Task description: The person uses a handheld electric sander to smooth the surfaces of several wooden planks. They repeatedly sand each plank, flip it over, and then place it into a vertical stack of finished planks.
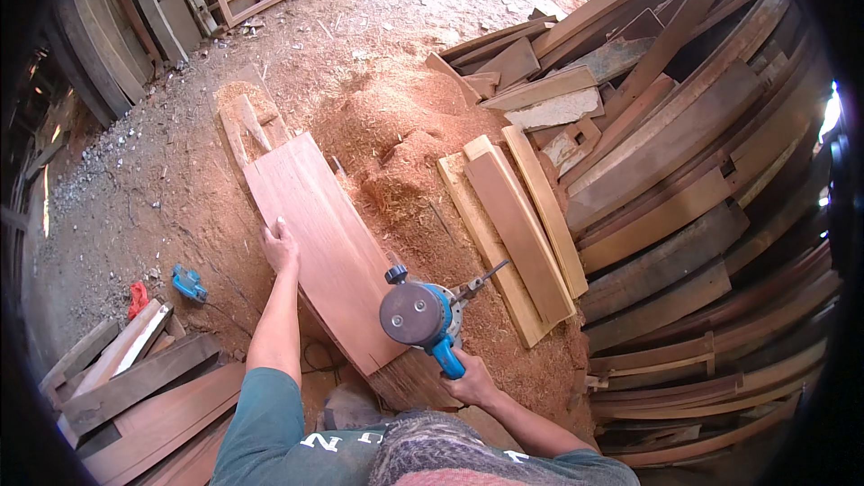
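One router [416,313] at the near right corner of one reddish plank [315,225].
Right hand [470,380] closed round router's blue handle; round dark top facing up, metal bar pointing out past plank's right edge; can't tell if the base touches wood. Left hand [281,245] on plank's left edge, roughly midway, thumb on top; other fingers mostly hidden, so can't tell how wide it is. Plank lies on a wooden support [416,382], which shows below its near edge. Sawdust heap [400,112] off plank's right edge, pale boards [547,207] just beyond. Left side, on the ground: blue power tool [189,283], red item [138,299] near it.
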`<action>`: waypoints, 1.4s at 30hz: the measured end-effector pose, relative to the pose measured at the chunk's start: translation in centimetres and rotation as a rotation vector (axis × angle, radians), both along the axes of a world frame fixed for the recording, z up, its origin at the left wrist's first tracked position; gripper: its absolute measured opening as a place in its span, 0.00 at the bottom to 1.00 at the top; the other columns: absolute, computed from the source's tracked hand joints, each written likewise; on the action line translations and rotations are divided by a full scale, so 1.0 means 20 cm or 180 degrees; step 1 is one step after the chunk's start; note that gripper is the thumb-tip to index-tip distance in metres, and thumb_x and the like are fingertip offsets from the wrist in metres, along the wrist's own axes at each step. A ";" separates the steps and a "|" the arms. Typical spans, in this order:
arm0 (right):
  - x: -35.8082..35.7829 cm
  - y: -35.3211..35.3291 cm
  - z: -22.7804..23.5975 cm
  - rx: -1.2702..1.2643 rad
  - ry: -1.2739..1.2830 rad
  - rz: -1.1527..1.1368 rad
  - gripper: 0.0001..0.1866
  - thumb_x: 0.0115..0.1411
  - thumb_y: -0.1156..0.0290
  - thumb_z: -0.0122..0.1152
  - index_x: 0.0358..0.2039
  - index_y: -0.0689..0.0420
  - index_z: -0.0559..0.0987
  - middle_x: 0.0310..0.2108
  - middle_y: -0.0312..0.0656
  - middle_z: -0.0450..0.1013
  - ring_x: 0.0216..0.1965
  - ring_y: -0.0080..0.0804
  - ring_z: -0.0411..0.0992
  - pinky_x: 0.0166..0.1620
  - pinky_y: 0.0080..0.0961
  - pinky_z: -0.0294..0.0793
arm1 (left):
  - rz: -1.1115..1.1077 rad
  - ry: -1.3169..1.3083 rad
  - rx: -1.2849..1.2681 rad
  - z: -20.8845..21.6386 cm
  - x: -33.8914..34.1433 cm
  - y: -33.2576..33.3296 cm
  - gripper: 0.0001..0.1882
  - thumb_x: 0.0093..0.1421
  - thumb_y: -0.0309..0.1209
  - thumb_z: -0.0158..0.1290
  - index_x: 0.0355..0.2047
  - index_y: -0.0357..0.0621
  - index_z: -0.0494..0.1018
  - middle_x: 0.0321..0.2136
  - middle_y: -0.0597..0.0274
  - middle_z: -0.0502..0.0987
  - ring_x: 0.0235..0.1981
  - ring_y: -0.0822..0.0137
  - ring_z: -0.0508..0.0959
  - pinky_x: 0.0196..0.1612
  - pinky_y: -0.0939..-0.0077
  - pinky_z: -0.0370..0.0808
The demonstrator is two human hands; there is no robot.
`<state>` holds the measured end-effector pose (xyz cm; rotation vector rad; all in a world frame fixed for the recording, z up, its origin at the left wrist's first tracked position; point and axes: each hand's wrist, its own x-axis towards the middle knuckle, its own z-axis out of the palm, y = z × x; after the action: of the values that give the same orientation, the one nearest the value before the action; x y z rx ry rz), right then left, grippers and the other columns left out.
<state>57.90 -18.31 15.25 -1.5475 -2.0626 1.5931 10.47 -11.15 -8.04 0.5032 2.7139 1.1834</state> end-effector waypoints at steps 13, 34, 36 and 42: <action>-0.27 0.36 -0.37 0.0031 0.1032 -0.0078 0.15 0.52 0.76 0.63 0.41 0.58 0.76 0.21 0.34 0.63 0.24 0.22 0.64 0.30 0.29 0.69 | 0.0066 -0.0061 -0.0250 0.04 0.00 0.00 0.39 0.72 0.54 0.47 0.65 0.26 0.63 0.62 0.28 0.68 0.64 0.36 0.68 0.67 0.52 0.65; -0.92 0.83 -0.49 0.0235 0.1437 -0.0211 0.10 0.57 0.76 0.62 0.40 0.60 0.79 0.23 0.31 0.68 0.26 0.17 0.65 0.31 0.24 0.69 | 0.0162 -0.0271 -0.0489 0.13 0.08 0.02 0.41 0.71 0.55 0.47 0.69 0.31 0.60 0.67 0.25 0.59 0.68 0.33 0.62 0.70 0.48 0.61; -0.98 0.88 -0.46 0.0186 0.1496 -0.0233 0.09 0.57 0.77 0.62 0.39 0.60 0.79 0.23 0.30 0.68 0.26 0.16 0.65 0.31 0.23 0.69 | 0.0122 -0.0269 -0.0528 0.15 0.07 0.03 0.40 0.71 0.55 0.46 0.70 0.32 0.59 0.67 0.25 0.59 0.68 0.33 0.62 0.70 0.48 0.61; -1.12 0.97 -0.43 0.0044 0.1479 -0.0230 0.07 0.55 0.76 0.63 0.35 0.59 0.76 0.25 0.29 0.69 0.28 0.16 0.65 0.33 0.22 0.69 | 0.0136 -0.0364 -0.0474 0.18 0.08 0.01 0.41 0.71 0.55 0.46 0.70 0.33 0.59 0.67 0.24 0.59 0.69 0.31 0.61 0.70 0.47 0.61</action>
<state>35.42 1.05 6.62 -1.0958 -1.7405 1.7064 12.03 -10.88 -4.37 0.3483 2.6998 0.9772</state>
